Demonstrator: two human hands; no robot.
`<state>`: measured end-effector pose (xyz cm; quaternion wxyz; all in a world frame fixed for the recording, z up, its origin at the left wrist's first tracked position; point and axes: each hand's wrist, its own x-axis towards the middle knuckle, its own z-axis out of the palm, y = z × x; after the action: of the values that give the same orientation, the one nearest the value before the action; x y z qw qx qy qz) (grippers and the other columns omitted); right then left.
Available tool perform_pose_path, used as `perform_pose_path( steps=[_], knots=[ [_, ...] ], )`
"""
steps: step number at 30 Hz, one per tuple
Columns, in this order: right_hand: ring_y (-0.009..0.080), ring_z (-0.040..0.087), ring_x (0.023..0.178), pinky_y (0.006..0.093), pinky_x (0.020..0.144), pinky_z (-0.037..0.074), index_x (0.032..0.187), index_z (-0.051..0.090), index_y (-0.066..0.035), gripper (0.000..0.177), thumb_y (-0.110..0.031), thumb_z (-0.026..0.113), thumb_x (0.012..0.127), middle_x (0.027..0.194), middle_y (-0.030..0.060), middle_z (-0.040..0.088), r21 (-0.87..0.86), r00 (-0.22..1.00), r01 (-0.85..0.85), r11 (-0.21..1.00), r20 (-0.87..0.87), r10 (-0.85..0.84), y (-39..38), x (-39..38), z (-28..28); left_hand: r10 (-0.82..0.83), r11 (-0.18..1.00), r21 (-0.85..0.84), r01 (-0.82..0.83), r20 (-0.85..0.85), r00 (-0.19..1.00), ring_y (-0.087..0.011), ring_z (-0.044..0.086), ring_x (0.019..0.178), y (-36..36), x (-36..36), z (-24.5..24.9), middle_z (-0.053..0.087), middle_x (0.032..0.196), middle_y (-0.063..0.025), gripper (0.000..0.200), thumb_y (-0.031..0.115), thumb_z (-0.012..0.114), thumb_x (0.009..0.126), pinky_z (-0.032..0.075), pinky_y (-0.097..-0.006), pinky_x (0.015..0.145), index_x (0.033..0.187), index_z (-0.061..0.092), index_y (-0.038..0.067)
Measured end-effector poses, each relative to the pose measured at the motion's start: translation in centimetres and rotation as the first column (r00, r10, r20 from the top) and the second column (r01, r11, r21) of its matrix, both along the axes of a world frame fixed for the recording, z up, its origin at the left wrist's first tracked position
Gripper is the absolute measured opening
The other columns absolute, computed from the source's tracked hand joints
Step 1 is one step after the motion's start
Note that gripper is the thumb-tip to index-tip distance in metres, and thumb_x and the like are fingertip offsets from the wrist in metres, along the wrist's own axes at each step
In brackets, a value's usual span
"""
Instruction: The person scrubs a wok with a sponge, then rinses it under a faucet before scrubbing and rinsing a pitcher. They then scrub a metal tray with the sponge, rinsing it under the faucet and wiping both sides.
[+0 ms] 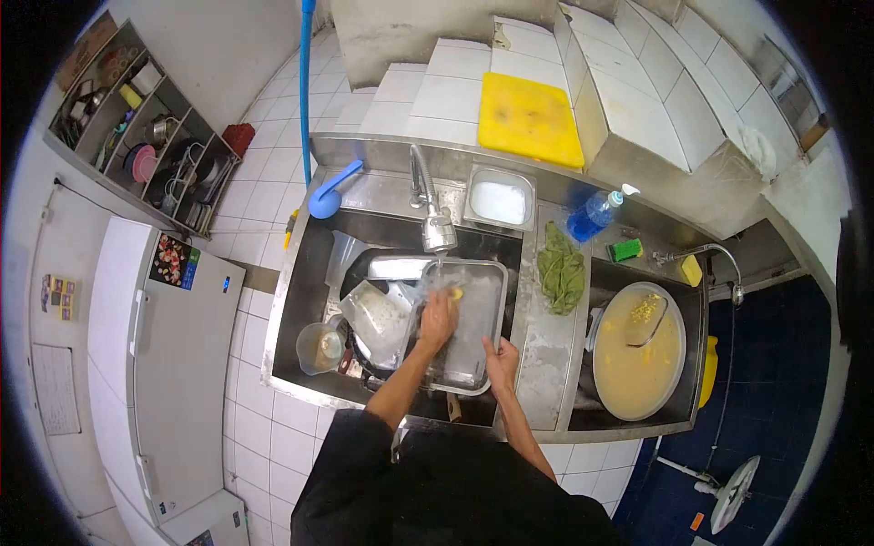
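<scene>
My left hand [439,318] is inside a rectangular metal tray [478,314], under the running faucet [438,232]. Its fingers are closed around a yellow sponge [457,293], of which only a small patch shows. With my right hand [501,362] I grip the tray's right rim near its front corner. The tray is tilted in the left sink basin, partly over other dishes. Beside it are a clear plastic container [375,314], a dark pan and a clear measuring jug [320,348].
A blue dipper [325,202] and a soapy metal pan [499,197] sit along the back ledge. Right of them are a green cloth [561,270], a blue spray bottle [594,215] and a sponge [625,250]. A large bowl of cloudy liquid [628,378] fills the right basin.
</scene>
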<state>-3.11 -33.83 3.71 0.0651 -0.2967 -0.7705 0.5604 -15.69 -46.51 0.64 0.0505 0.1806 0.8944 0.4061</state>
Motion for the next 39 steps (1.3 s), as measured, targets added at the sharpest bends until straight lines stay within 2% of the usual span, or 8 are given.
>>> perform_pose_path(
  steps=[8, 10, 17, 21, 23, 28, 34, 39],
  knots=[
    [0.0187, 0.042, 0.046, 0.0354, 0.048, 0.035, 0.064, 0.044, -0.002, 0.026, -0.011, 0.065, 0.077, 0.050, 0.0095, 0.044, 0.361, 0.998, 0.037, 0.932, -0.065, -0.015, 0.0, -3.4, 11.5, 0.117, 0.950, 0.260, -0.171, 0.211, 0.970, -0.0362, 0.064, 0.065, -1.1, 2.4, 0.7, 0.060, 0.064, -0.0231, 0.032, 0.031, 0.058, 0.089, 0.046, -0.0466, 0.059, 0.086, 0.063, 0.000],
    [0.0205, 0.042, 0.046, 0.0356, 0.048, 0.035, 0.064, 0.043, -0.002, 0.025, -0.010, 0.065, 0.076, 0.050, 0.0101, 0.043, 0.437, 0.993, 0.022, 0.899, -0.111, 0.029, 0.3, -3.7, 13.1, 0.319, 0.852, 0.304, -0.427, 0.344, 0.883, -0.0258, 0.059, 0.054, -0.7, 1.1, 2.2, 0.059, 0.056, -0.0179, 0.047, 0.036, 0.057, 0.091, 0.043, -0.0440, 0.052, 0.070, 0.066, -0.005],
    [0.0336, 0.053, 0.050, 0.0401, 0.047, 0.037, 0.066, 0.046, -0.005, 0.019, -0.004, 0.064, 0.070, 0.056, 0.0136, 0.051, 0.721, 0.909, 0.055, 0.691, -0.323, 0.264, 1.7, -4.6, 19.1, 0.387, 0.441, 0.715, -0.543, 0.394, 0.833, -0.0178, 0.057, 0.049, 0.9, -5.4, 4.8, 0.059, 0.067, -0.0064, 0.031, 0.029, 0.056, 0.095, 0.047, -0.0314, 0.045, 0.085, 0.057, -0.001],
    [0.0308, 0.051, 0.048, 0.0376, 0.045, 0.035, 0.065, 0.046, -0.006, 0.021, -0.001, 0.065, 0.067, 0.056, 0.0119, 0.049, 0.821, 0.831, 0.131, 0.556, -0.397, 0.390, 3.4, -5.5, 21.1, 0.288, 0.468, 0.681, -0.564, 0.486, 0.825, -0.0151, 0.056, 0.054, 1.3, -7.5, 5.0, 0.058, 0.068, -0.0053, 0.025, 0.026, 0.060, 0.093, 0.045, -0.0274, 0.045, 0.082, 0.054, 0.005],
    [0.0286, 0.048, 0.047, 0.0370, 0.045, 0.034, 0.063, 0.045, -0.007, 0.022, 0.000, 0.066, 0.063, 0.056, 0.0100, 0.048, 0.858, 0.782, 0.177, 0.482, -0.420, 0.461, 4.1, -5.9, 21.9, 0.460, 0.687, 0.609, -0.397, 0.058, 0.886, -0.0152, 0.055, 0.051, 1.9, -8.4, 3.8, 0.057, 0.062, -0.0032, 0.031, 0.026, 0.057, 0.093, 0.041, -0.0285, 0.047, 0.070, 0.054, 0.005],
    [0.0273, 0.045, 0.046, 0.0365, 0.045, 0.033, 0.062, 0.044, -0.006, 0.022, 0.002, 0.064, 0.061, 0.054, 0.0090, 0.044, 0.861, 0.738, 0.246, 0.445, -0.464, 0.489, 4.8, -6.0, 22.6, 0.417, 0.677, 0.575, -0.460, 0.215, 0.883, -0.0118, 0.042, 0.052, 1.5, -7.9, 5.1, 0.049, 0.057, -0.0018, 0.044, 0.032, 0.051, 0.096, 0.034, -0.0316, 0.050, 0.064, 0.051, 0.002],
    [0.0232, 0.043, 0.044, 0.0334, 0.045, 0.032, 0.063, 0.045, -0.004, 0.020, 0.001, 0.063, 0.069, 0.054, 0.0088, 0.043, 0.734, 0.779, 0.301, 0.609, -0.558, 0.287, 3.1, -5.4, 18.6, 0.460, 0.630, 0.645, -0.433, 0.140, 0.877, -0.0163, 0.035, 0.047, 0.8, -4.9, 7.0, 0.039, 0.049, -0.0050, 0.051, 0.030, 0.044, 0.099, 0.029, -0.0396, 0.046, 0.058, 0.044, 0.000],
    [0.0044, 0.035, 0.052, 0.0293, 0.045, 0.028, 0.063, 0.045, -0.003, 0.024, -0.002, 0.064, 0.077, 0.052, -0.0013, 0.038, 0.177, 0.969, 0.194, 0.965, -0.186, -0.161, 0.4, -4.0, 13.2, 0.265, 0.920, 0.333, -0.208, -0.136, 0.955, -0.0350, 0.050, 0.051, 0.5, -2.0, 10.0, 0.052, 0.060, -0.0207, 0.042, 0.025, 0.043, 0.099, 0.033, -0.0474, 0.051, 0.068, 0.050, -0.003]
  ],
)
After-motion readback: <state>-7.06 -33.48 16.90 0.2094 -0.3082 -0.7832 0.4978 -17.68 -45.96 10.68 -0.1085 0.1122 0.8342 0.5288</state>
